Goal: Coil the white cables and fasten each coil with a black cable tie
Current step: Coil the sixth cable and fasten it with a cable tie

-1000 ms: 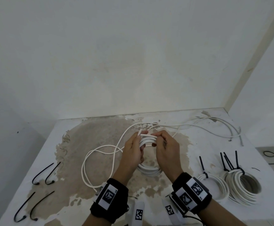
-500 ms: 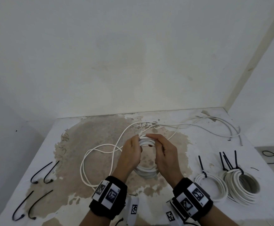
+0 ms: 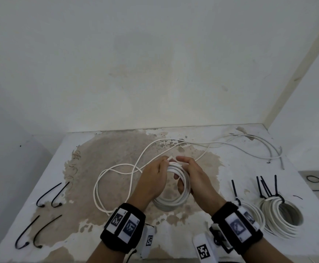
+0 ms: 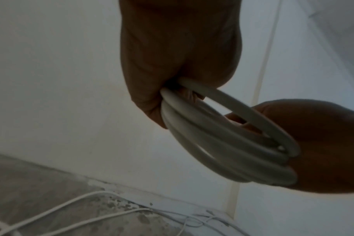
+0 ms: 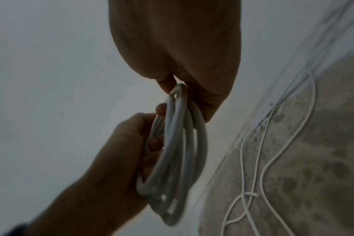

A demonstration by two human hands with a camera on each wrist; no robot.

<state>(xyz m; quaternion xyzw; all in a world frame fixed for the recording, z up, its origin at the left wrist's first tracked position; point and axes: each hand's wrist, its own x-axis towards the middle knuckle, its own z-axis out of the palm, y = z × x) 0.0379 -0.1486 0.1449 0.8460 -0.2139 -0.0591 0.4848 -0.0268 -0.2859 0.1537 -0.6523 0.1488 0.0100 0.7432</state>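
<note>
- Stained table [image 3: 116,149], white walls.
- Left hand [image 3: 153,173] and right hand [image 3: 192,175] both grip coil [image 3: 175,198], fingers curled round.
- Risk: loose tail [image 3: 115,168] snags; turns spring apart.

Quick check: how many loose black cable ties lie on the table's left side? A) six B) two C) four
C: four loose black cable ties lie in two pairs on the left of the table, none yet on the coil that both hands hold.

Black wristbands [image 3: 123,226] on both bare forearms carry white square-patterned marker tags [image 3: 203,251].
</note>
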